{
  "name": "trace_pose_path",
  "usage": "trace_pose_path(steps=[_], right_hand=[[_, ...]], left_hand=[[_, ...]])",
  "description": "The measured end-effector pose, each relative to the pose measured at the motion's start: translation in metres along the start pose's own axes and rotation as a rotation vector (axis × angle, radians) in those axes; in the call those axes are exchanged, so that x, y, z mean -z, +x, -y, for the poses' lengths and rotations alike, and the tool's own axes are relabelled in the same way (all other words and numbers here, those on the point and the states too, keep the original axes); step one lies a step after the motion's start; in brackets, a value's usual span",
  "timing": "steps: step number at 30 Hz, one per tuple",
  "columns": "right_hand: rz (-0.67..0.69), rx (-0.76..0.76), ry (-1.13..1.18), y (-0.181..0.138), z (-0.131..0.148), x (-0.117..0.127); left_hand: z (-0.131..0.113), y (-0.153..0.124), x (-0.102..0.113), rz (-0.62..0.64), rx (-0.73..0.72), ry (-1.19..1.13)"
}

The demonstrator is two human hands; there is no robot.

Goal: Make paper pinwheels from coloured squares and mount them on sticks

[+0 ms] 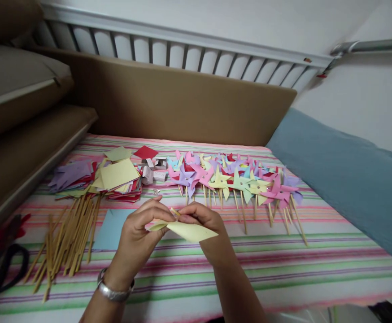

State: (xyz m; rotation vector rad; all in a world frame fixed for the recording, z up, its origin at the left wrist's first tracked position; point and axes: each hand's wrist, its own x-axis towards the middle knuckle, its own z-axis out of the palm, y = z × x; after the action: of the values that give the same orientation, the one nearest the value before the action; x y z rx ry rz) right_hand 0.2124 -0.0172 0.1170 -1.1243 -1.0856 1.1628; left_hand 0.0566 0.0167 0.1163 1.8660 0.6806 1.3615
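Observation:
My left hand (pixel 138 233) and my right hand (pixel 204 224) meet in front of me over the striped cloth (pixel 283 264). Both pinch a pale yellow paper piece (pixel 187 231), folded and pointing right. A thin wooden stick tip (pixel 175 211) shows between the fingertips of both hands. A silver bracelet (pixel 113 291) sits on my left wrist. A light blue paper square (pixel 110 229) lies flat just left of my left hand.
Several finished paper pinwheels (pixel 236 181) on sticks lie in a row behind my hands. A bundle of wooden sticks (pixel 66 237) lies at left, with stacks of cut paper (pixel 115 177) behind. Black-handled scissors (pixel 7 269) lie at far left. A blue cushion (pixel 350 179) flanks the right.

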Motion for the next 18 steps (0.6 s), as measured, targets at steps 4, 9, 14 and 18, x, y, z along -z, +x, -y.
trace_pose_path(steps=[4,9,14,18], right_hand=[[0.017,0.057,-0.049,0.0012,-0.0014,-0.0017],[0.031,0.111,-0.125,0.0011,-0.0021,-0.0025],[0.032,0.121,-0.132,0.0008,-0.0021,-0.003],[0.039,0.116,-0.136,0.0012,-0.0023,-0.0024]], left_hand=[[0.0019,-0.001,0.0023,-0.01,0.004,0.012],[0.0047,-0.0021,0.0029,-0.028,0.046,0.01],[0.0064,-0.0022,0.0035,-0.038,0.062,0.01],[0.0068,-0.0017,0.0037,-0.047,0.053,-0.005]])
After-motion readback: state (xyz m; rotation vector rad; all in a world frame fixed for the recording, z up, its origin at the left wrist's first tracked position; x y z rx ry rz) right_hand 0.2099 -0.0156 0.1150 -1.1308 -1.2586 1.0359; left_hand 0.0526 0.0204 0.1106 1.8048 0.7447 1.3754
